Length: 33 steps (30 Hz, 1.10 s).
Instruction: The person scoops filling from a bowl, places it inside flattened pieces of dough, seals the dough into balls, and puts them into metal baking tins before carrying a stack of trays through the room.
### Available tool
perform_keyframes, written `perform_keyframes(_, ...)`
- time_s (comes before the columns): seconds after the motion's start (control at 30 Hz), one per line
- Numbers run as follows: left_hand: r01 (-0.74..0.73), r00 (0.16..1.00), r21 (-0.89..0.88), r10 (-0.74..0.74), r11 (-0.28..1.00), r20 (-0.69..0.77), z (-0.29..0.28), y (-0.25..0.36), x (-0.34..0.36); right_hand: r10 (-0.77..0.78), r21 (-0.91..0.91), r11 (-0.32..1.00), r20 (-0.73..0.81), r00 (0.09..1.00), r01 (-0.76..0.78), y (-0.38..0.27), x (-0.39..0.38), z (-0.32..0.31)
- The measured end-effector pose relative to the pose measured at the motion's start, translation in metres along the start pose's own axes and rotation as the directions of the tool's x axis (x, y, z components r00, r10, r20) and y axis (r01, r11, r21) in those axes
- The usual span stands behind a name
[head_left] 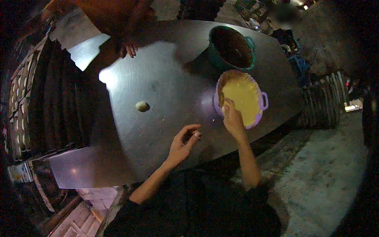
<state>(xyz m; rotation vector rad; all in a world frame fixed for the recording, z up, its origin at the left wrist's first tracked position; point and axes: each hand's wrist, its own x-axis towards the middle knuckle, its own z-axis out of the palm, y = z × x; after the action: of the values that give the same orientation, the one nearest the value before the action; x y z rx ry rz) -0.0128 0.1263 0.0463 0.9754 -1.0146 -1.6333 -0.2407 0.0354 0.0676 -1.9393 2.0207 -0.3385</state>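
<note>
My right hand reaches over the left side of a lilac basin of yellow paste, fingers pinched on a lump of the paste. My left hand hovers over the metal table, fingers loosely curled and apart from one another, with no clear object in them. To its upper left, a small pale, rounded dough piece lies by itself on the metal surface. A few yellow crumbs are scattered near the basin.
A green tub with dark contents stands behind the lilac basin. A co-worker's hand is at the table's far left edge. Racked trays with pale pieces stand at the left. Wooden slats and concrete floor show at the right.
</note>
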Motion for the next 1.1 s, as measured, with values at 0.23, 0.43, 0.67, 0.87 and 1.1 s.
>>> perform_keyframes(0.23, 0.131, 0.983, -0.192, -0.153, 0.973, -0.106, -0.025, 0.016, 0.008, -0.002, 0.985, 0.086, 0.149, 0.989, -0.149, -0.091, -0.045, 0.008)
perform_keyframes(0.43, 0.224, 0.910, -0.742, -0.408, 0.631, -0.073, -0.059, 0.073, -0.018, -0.226, 0.957, 0.284, 0.123, 0.966, -0.055, -0.136, -0.058, 0.031)
perform_keyframes(0.67, -0.119, 0.952, -0.597, -0.081, 0.793, -0.296, -0.075, 0.103, -0.071, -0.803, 0.512, 0.505, -0.017, 0.595, 0.695, -0.189, -0.043, -0.003)
perform_keyframes(0.87, -0.256, 0.899, 0.099, 0.274, 0.962, -0.343, -0.053, 0.111, -0.100, -0.853, 0.788, 0.230, -0.120, 0.509, 0.571, -0.191, -0.052, -0.009)
perform_keyframes(1.1, -0.310, 0.746, -0.144, 0.147, 0.940, -0.649, 0.021, 0.099, -0.106, -0.962, 0.109, 0.046, -0.263, 0.073, 0.993, -0.162, -0.083, -0.061)
